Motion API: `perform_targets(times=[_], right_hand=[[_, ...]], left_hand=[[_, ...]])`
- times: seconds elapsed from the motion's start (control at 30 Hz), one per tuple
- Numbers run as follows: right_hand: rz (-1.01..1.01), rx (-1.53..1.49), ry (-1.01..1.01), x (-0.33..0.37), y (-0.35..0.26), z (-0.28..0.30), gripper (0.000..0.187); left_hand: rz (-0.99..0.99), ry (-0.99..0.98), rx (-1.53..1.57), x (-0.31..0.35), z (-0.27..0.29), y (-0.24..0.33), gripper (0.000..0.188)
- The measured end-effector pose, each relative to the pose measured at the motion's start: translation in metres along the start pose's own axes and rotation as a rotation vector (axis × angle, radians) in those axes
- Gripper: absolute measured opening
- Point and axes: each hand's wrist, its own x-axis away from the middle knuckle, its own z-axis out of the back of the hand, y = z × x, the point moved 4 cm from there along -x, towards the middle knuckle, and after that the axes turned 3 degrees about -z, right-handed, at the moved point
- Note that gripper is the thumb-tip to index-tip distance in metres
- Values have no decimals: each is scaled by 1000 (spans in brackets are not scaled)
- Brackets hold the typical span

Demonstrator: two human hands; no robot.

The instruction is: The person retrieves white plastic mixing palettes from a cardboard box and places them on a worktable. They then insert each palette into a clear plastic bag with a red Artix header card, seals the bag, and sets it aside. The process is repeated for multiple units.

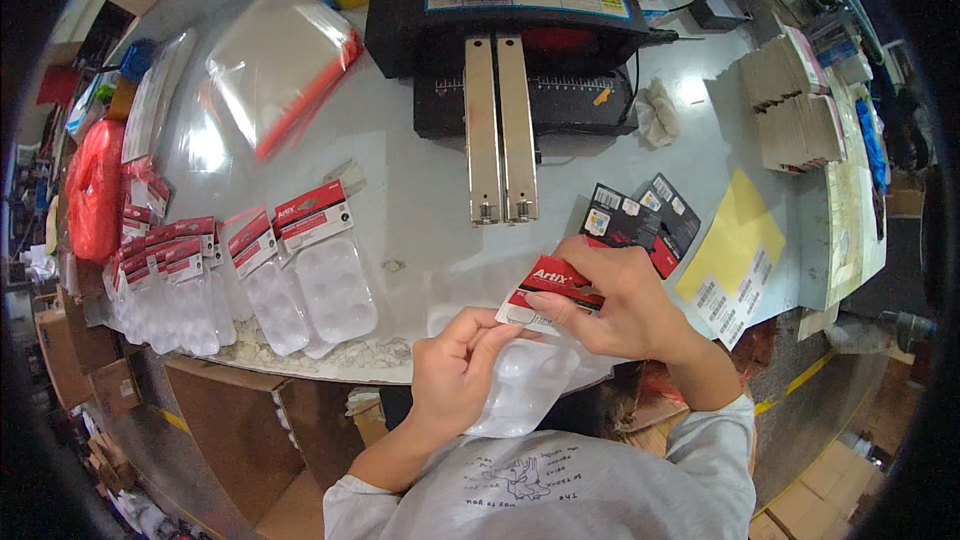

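A white plastic palette in a clear bag (523, 383) hangs in front of me, over the table's near edge. My left hand (452, 368) is closed, pinching the bag near its top left corner. At the bag's top is a folded red, black and white header card (549, 292), and my right hand (628, 302) grips it, fingers on top and thumb on its front. Just beyond my right hand lie two loose black and red header cards (640, 218). The palette's upper end is partly hidden by the card and hands.
A black machine (508, 15) with two long metal arms (501, 130) stands ahead. Bagged palettes with cards (326, 270) lie in rows at left, below clear plastic bags (275, 60). At right are a yellow label sheet (735, 230) and card stacks (797, 130).
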Motion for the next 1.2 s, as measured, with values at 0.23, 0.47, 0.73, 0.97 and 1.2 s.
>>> perform_targets(times=[0.23,0.47,0.73,0.97,1.2], right_hand=[[135,282,148,3,-7,-11,27],[-437,-355,16,19,30,1,13],[-667,-919,-218,45,41,-38,17],[-770,-1020,104,-5,65,-49,18],[-712,-1013,118,-10,75,-55,17]], left_hand=[[-149,81,-273,5,6,2,14],[-139,367,-159,4,24,-2,22],[-63,274,-259,-2,28,-20,27],[-34,276,-530,-62,29,-21,28],[77,286,-408,-70,27,-45,27]])
